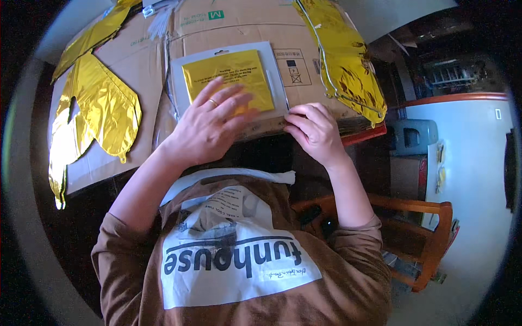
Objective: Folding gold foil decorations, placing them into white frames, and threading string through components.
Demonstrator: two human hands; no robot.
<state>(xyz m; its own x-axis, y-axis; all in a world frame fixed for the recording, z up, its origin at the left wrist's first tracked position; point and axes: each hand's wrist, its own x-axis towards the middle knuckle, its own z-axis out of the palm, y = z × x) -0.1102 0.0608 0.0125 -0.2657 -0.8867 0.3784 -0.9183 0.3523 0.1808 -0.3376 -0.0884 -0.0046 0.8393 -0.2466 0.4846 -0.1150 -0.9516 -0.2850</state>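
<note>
**Foil packet pressed flat, not yet opened**

A clear packet [228, 81] with a folded gold foil sheet is lain on cardboard [136, 60]. It is pinned by the left hand [209, 127], fingers spread flat. Its lower corner is pinched by the right hand [312, 130]. Foil balloons [103, 103] lie unpacked alongside.

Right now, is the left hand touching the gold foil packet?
Touching: the head view shows the left hand lying flat on the gold foil packet, its fingers overlapping it.

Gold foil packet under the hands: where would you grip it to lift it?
Probably the near right corner of the packet, from the person's side: it lies flat on the cardboard, the left hand covers its middle, and the right hand already pinches that edge.
</note>
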